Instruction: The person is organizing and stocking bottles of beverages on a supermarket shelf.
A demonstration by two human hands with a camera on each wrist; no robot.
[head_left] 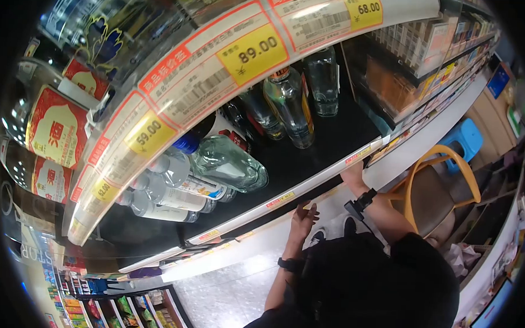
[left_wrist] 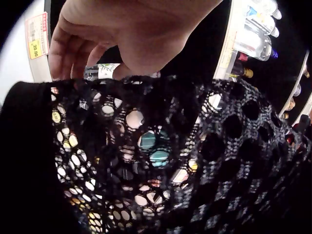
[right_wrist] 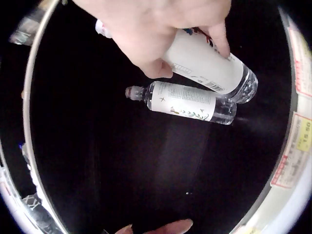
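In the right wrist view my right hand grips a clear bottle with a white label, thumb and fingers on opposite sides of it. A second white-labelled bottle lies on its side on the black shelf just beneath. The head view shows my right hand at the shelf edge, its fingers hidden. My left hand is beside that edge with loosely bent fingers, holding nothing visible. In the left wrist view, part of a bottle shows past my left hand; contact is unclear.
Clear bottles lie on the upper shelf, and others stand farther back. A curved rail of price tags crosses above them. At the right are a yellow-framed chair and a blue stool. Snack shelves stand lower left.
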